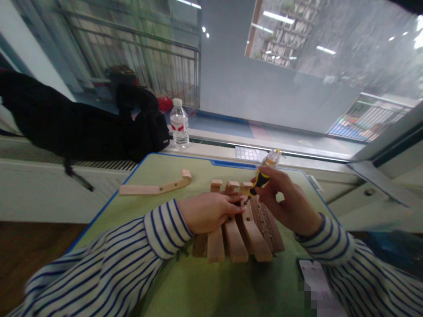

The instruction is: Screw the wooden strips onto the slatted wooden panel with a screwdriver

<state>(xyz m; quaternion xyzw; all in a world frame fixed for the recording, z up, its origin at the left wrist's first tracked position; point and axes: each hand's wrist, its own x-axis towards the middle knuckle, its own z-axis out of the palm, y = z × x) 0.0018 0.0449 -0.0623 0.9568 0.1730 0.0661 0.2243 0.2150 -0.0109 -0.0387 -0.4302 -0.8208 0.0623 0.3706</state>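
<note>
My left hand (208, 212) lies palm down on a fan of hooked wooden slats (236, 233) on the green desk (214, 281), its fingers pressed on the upper slats. My right hand (287, 200) grips a screwdriver (264, 174) with a yellow-and-black grip and a clear handle end. Its tip points down at the slats just beside my left fingertips. A single loose hooked slat (157, 187) lies apart on the desk to the left.
A water bottle (179, 124) stands on the window ledge behind the desk, beside a black bag (82, 123). A phone (315, 281) lies near the desk's right front. Windows and a railing fill the background.
</note>
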